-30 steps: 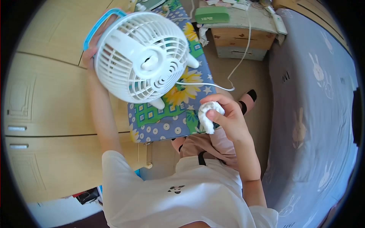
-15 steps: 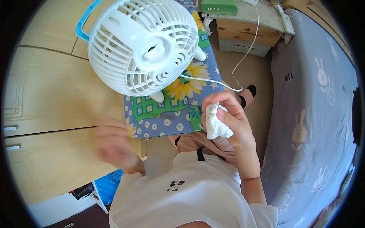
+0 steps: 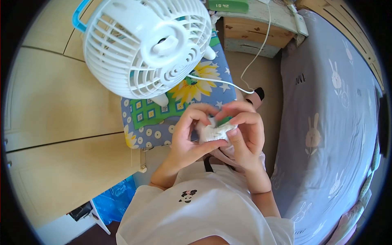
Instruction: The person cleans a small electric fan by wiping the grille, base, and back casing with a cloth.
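A small white textured cloth (image 3: 217,133) is bunched up between my two hands, over the near edge of the table. My left hand (image 3: 190,132) is closed on its left side, with the thumb along the lower edge. Gripping the right side, my right hand (image 3: 246,132) presses its thumb against the front. Something green (image 3: 223,120) shows behind the cloth between the fingertips; whether it is part of the cloth cannot be made out. Beyond my hands a white fan (image 3: 151,49) stands with its vented rear housing and knob facing me.
The fan rests on a table with a sunflower-patterned cover (image 3: 157,132). Its white cord (image 3: 228,84) runs off to the right. Pale cabinets (image 3: 61,102) line the left. A bed with a grey-blue rabbit sheet (image 3: 322,122) lies right, and a wooden drawer unit (image 3: 257,32) stands behind.
My left hand has come in from the left, where it was blurred and apart, and now grips the cloth. The right hand has brought the cloth slightly left. The view has shifted a little.
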Motion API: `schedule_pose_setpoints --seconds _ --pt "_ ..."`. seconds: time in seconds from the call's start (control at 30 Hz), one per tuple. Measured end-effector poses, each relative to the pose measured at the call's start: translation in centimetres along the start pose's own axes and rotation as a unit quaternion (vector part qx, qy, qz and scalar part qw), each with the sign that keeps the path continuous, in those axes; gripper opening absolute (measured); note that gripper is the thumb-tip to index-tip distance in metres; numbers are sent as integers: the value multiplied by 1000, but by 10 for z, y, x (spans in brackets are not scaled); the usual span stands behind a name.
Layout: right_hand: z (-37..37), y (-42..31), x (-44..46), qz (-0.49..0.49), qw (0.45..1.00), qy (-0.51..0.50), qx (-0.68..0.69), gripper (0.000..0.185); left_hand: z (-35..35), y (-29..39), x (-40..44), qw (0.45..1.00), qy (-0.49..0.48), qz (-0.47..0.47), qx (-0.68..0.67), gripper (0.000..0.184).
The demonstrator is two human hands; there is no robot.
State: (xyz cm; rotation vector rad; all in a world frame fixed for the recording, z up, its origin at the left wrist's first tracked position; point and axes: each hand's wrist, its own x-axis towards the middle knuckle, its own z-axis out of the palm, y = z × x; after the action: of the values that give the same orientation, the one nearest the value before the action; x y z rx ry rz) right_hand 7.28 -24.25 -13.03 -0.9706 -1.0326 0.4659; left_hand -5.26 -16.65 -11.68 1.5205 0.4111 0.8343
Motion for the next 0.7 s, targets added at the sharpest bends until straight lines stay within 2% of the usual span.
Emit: schedule_pose_setpoints --seconds 0.03,0.07,0.1,0.13,0.17,0.2,0.27,0.33,0.37,0.4,0.47,0.5,0.57,0.6,0.67,0.7 --pt "0 -5 -3 67 993 8 92 22 -3 -1 0 999 6 2 49 49" --pt "0 -10 -7 134 974 16 183 25 -5 2 -1 999 1 3 43 49" --pt "-6 -14 -9 177 975 8 135 33 -5 8 -1 996 8 -40 85 47" --pt "-10 -17 -9 177 976 11 129 33 -5 14 0 988 16 -84 126 45" --pt "-14 -20 -7 176 980 17 89 36 -5 17 2 986 16 -83 142 37" --pt "-16 -23 -5 176 983 21 49 39 -9 13 3 987 16 -82 136 37" --pt "-23 -20 1 156 987 33 27 39 -16 3 7 996 -29 -14 80 31" --pt "-34 -13 1 110 993 -19 -28 33 -13 5 8 994 -23 3 110 25" --pt "-34 -9 -1 103 994 3 -28 24 -9 7 6 997 -11 -31 75 23" --pt "-34 -8 -1 104 994 4 -29 24 -7 9 6 997 1 -64 40 21" --pt "-35 -7 0 50 998 -7 -42 35 -4 22 10 994 -26 -71 74 20" --pt "-30 -9 1 51 998 -6 -43 35 -3 26 12 990 -51 -77 110 20" --pt "-14 -17 7 107 985 107 87 49 -9 17 10 989 -69 -69 113 21" --pt "-16 -16 6 106 985 107 86 49 -11 12 10 988 -87 -59 117 22" --pt "-21 -14 2 109 994 11 -13 60 -10 4 11 992 -59 -21 114 24" --pt "-24 -15 0 159 987 -14 -31 53 -8 2 12 993 -30 16 111 26"
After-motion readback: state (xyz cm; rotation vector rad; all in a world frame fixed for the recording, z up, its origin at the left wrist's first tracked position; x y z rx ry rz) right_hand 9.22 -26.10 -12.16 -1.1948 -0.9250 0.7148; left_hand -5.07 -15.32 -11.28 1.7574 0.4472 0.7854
